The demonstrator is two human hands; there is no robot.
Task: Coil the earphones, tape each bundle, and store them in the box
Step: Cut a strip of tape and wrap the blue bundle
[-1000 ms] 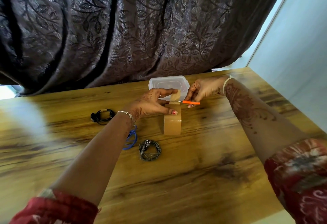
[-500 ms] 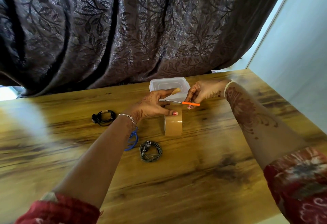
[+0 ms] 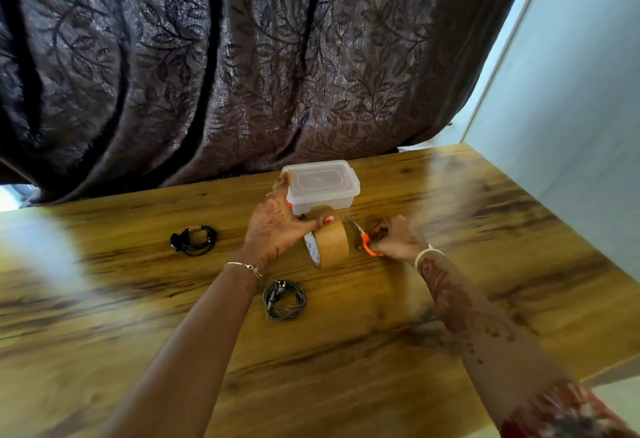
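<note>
So the biggest thing here is the dark purple-grey leaf-patterned curtain [image 3: 242, 74] hanging behind everything, and under it the glossy brown wood-grain worktop [image 3: 346, 368], with a pale blue wall [image 3: 571, 108] off to the right. Near the far edge of the worktop there's one clear rectangular plastic box [image 3: 322, 186] with its lid on. Just in front of it, one brown packing tape roll [image 3: 330, 245] stands on its edge. The left hand [image 3: 277, 221] is clamped over the top of the roll, thumb laid across it and the other fingers curled over the far side, with one finger raised in front of the box's left corner. Can't tell if there's a cut strip stuck to it. The right hand [image 3: 398, 236] sits on the worktop just right of the roll, fingers curled round the handles of one pair of small orange-handled scissors [image 3: 367, 245], blades pointing toward the box. Two earphone bundles in view, both lying loose on the worktop: a black coiled earphone bundle [image 3: 193, 241] well to the left, and a dark grey coiled earphone bundle [image 3: 284, 300] just beside the left wrist.
</note>
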